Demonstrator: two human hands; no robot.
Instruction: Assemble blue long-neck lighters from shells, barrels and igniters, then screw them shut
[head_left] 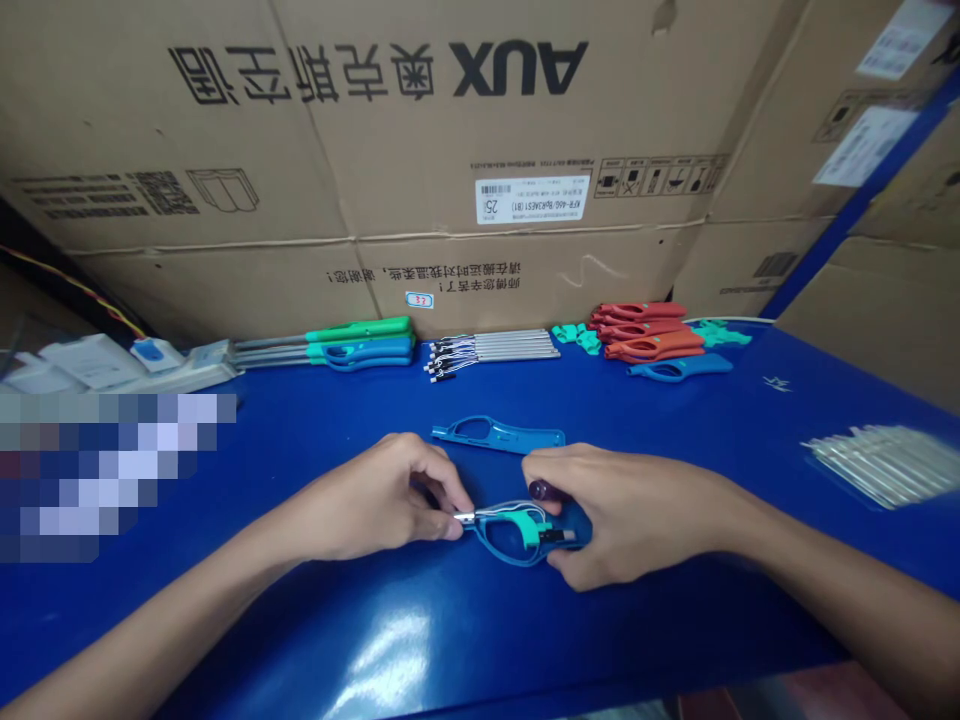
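In front of me lies a blue lighter shell half (491, 548) with its inside facing up. A teal trigger (525, 530), white wires and a small black part (553, 536) sit in it. My left hand (409, 495) pinches a short metal tube end (465, 517) at the shell's narrow tip; the rest of the tube is hidden. My right hand (592, 510) wraps round the shell's wide end. Between its fingers shows a dark purple rounded end (545, 490), its kind unclear. Just beyond both hands is another blue shell half (499, 434).
At the back stand assembled green (367, 328) and blue lighters (367, 352), wired metal tubes (517, 345), teal triggers (577, 336) and orange-red shells (645, 325). A bag of pale sticks (885, 465) is at right, a power strip (202, 368) at left. Cardboard (420, 210) walls the back.
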